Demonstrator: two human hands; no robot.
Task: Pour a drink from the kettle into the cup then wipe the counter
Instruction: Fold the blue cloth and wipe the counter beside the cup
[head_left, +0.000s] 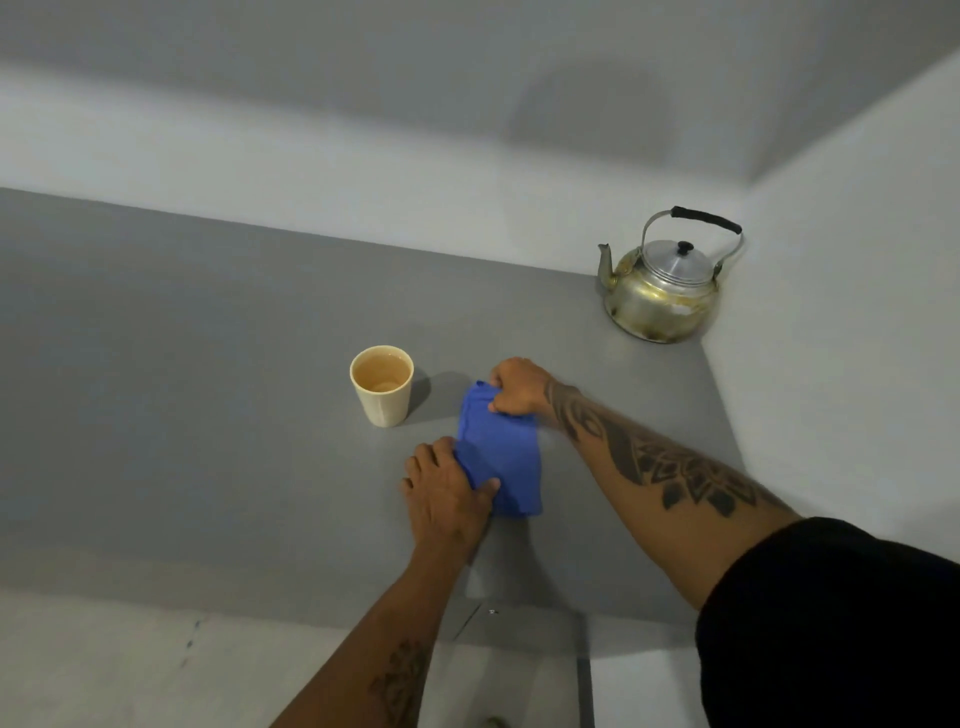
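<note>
We lean over a grey worktop (182, 389) that runs into pale walls at its far and right edges. In its far right corner stands the metal kettle (662, 291), upright, lid on, handle raised, spout pointing left. Near the middle of the worktop lies our blue cloth (501, 457), folded and flat. Our right hand (517, 387) pinches the cloth's far edge, fingers curled shut on the fabric. Our left hand (447, 493) presses on the cloth's near left edge, its fingers close together and its thumb lying on top of the fabric. Just left of the cloth, apart from it, the cream cup (383, 385) stands upright, holding a pale brown drink.
</note>
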